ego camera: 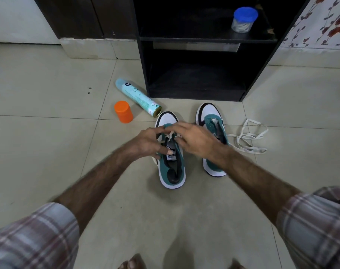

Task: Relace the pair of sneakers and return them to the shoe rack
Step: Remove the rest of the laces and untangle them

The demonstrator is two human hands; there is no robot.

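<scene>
— Pinching the lace is what both sets of fingers seem to be doing: the left hand curls in from one side of the near sneaker, the right hand from the other, fingertips meeting over the eyelets. Blur keeps me from saying which fingers actually hold it.

— What could go wrong?

— I reckon the lace end could slip out of an eyelet if the pull is uneven, or a row gets skipped. The right forearm lies across the far sneaker, so a tug could knock it or drag its loose lace, which trails over the floor toward its right edge.

— Count?

— Two sneakers, side by side on the floor just before the front edge of the shoe rack. Two laces. One spray can lying down, one orange jar, one blue-lidded jar on the rack's shelf.
</scene>
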